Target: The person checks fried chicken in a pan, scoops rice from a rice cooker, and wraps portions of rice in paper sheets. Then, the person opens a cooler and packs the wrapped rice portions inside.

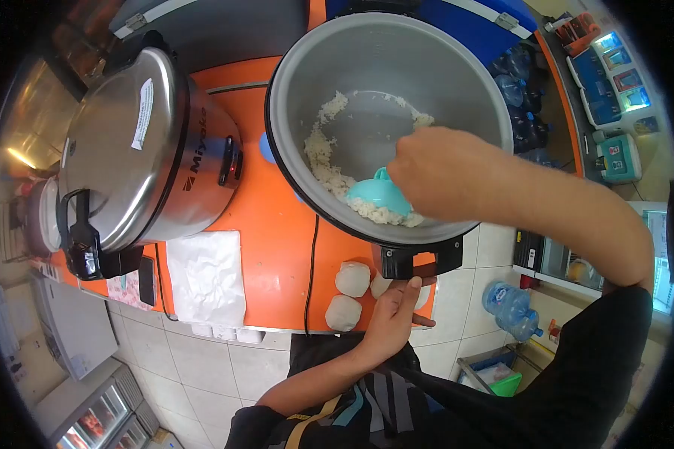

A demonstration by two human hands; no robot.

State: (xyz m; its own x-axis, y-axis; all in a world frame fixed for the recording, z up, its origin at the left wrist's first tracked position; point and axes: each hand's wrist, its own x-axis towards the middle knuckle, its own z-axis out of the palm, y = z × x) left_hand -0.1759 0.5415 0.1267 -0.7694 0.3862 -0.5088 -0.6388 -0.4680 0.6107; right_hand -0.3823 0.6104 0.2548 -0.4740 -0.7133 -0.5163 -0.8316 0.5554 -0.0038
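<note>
A large grey pot (382, 56) stands open on the orange table, with white rice (320, 153) along its inner wall and bottom. Inside it, my right hand (434, 172) is closed on a turquoise scoop (380, 193), which lies against the rice at the near side. Below the pot's black handle (419, 258), my left hand (393, 318) touches or supports the handle from underneath, fingers apart. Round white wrapped lumps (343, 313) sit on the table just left of my left hand, one partly hidden behind it.
A closed steel rice cooker (138, 157) stands at the left. White paper (206, 277) and a black phone (147, 280) lie near the table's front edge. A black cord (312, 277) runs over that edge. Water bottles (511, 310) stand on the floor at the right.
</note>
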